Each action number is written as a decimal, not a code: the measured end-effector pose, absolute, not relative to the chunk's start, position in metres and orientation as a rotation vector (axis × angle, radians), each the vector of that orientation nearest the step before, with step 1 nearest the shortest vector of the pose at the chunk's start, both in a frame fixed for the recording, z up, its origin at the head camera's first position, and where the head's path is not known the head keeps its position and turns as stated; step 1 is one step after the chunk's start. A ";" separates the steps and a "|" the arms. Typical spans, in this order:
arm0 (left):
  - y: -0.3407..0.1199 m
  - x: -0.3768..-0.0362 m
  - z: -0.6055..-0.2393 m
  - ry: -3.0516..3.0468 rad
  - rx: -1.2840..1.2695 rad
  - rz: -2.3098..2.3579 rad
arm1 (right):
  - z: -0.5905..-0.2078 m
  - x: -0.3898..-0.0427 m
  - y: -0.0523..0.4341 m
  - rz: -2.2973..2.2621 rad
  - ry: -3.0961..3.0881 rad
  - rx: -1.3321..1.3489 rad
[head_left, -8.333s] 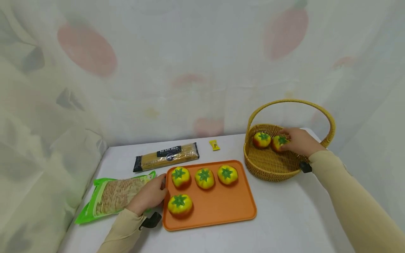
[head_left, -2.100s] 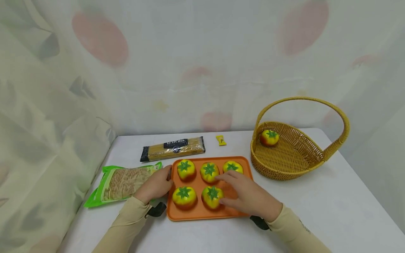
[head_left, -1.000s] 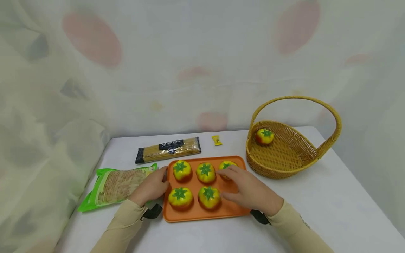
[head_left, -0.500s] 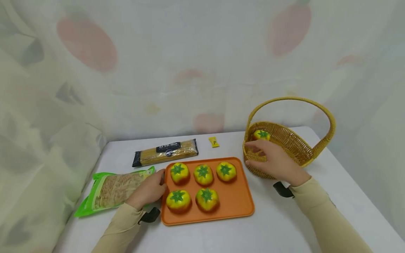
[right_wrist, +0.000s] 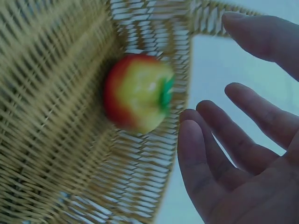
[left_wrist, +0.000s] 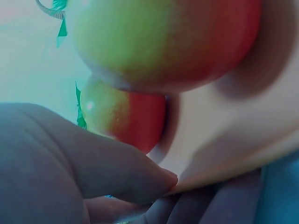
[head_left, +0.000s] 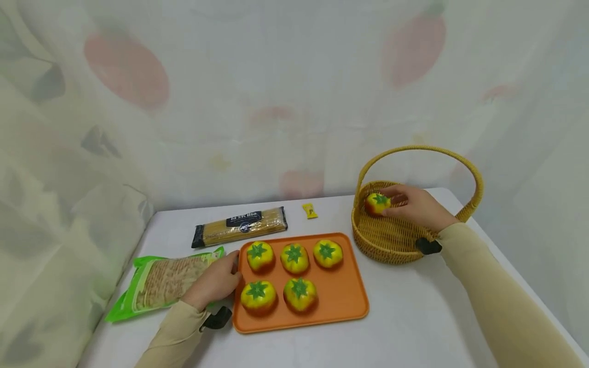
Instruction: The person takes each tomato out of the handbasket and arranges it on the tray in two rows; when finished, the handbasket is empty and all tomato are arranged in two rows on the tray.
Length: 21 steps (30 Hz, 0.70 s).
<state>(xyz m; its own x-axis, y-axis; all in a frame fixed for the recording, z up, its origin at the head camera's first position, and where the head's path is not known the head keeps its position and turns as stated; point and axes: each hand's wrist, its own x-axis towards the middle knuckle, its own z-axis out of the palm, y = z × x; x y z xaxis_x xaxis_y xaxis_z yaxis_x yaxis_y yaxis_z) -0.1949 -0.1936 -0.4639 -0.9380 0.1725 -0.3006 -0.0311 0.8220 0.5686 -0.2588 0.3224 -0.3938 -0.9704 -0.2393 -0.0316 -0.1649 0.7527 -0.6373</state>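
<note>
My left hand (head_left: 215,280) pinches the left rim of the orange tray (head_left: 340,296), thumb on top and fingers beneath in the left wrist view. On the tray sit toy persimmons, yellow and red with green leafy tops: three in the back row, such as the middle persimmon (head_left: 295,258), and two in front, including the front persimmon (head_left: 300,295). My right hand (head_left: 420,207) reaches over the wicker basket (head_left: 391,240), fingers spread beside the single persimmon (head_left: 377,204) inside. In the right wrist view, thumb and fingers stand apart from that persimmon (right_wrist: 138,93).
Behind the tray lie a spaghetti pack (head_left: 239,228) and a small yellow wrapped candy (head_left: 310,210). A green-edged food bag (head_left: 165,283) lies at the left, partly behind my left hand. The basket's tall handle (head_left: 421,148) arches above my right hand.
A persimmon from the basket now sits in the tray's front row. My right hand has since left the tray and moved right, back to the basket. My left hand stays at the rim.
</note>
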 end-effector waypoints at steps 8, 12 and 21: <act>-0.194 -0.196 -0.465 2.683 0.111 0.826 | -0.413 -0.284 0.341 -1.069 2.735 -0.229; -0.195 -0.195 -0.463 2.679 0.112 0.835 | -0.421 -0.293 0.346 -1.093 2.700 -0.200; -0.196 -0.191 -0.461 2.677 0.084 0.850 | -0.434 -0.311 0.343 -1.062 2.688 -0.192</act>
<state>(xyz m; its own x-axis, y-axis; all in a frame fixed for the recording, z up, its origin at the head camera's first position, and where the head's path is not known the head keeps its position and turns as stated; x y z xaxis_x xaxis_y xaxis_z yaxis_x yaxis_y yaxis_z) -0.1908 -0.1957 -0.4610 -0.9437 0.1543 -0.2927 -0.0428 0.8202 0.5705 -0.3106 0.3427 -0.4342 -0.9616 -0.2098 -0.1770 -0.0322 0.7265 -0.6864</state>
